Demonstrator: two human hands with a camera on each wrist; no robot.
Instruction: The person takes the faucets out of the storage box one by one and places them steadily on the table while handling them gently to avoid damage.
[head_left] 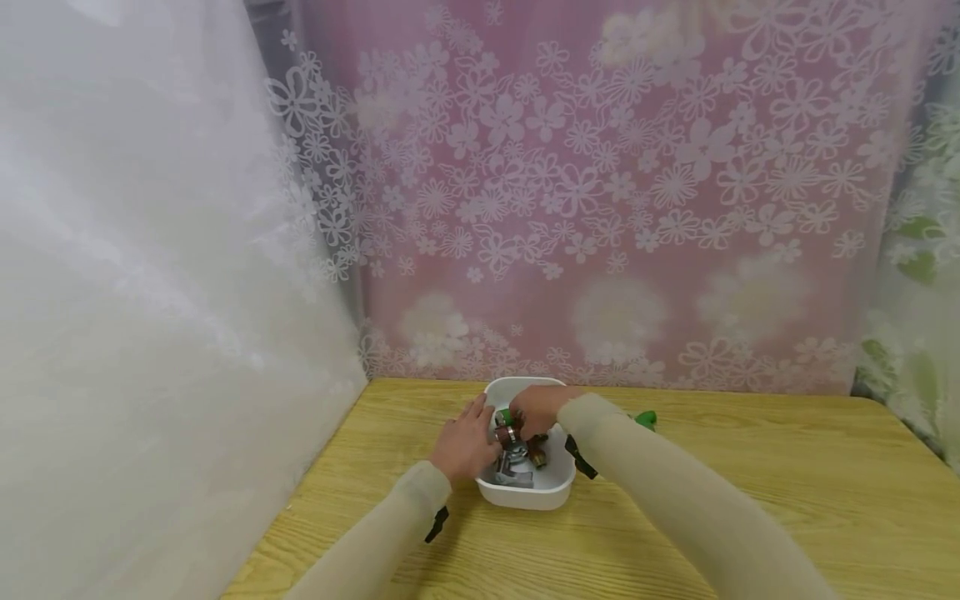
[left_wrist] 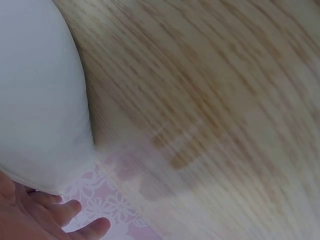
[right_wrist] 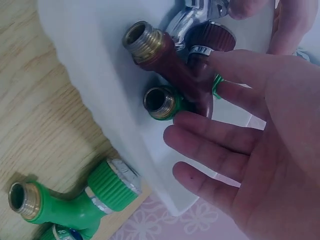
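A white plastic bin (head_left: 528, 498) on the table holds several taps. Inside it, my right hand (head_left: 534, 408) has its thumb and a finger at the neck of a maroon tap (right_wrist: 175, 67); the other fingers (right_wrist: 210, 152) extend loosely. Beside that tap lie a green tap (right_wrist: 161, 102) and a chrome tap (right_wrist: 192, 22). My left hand (head_left: 465, 443) rests over the bin's left rim, fingers spread and nearly straight. In the left wrist view its fingers (left_wrist: 67, 212) show beyond the rim, partly hidden by the bin wall.
A green tap (right_wrist: 65, 205) lies on the wooden table (head_left: 720, 492), just right of the bin. Pink floral cloth (head_left: 600, 208) hangs behind the table. Pale sheeting (head_left: 150, 317) hangs along the left side.
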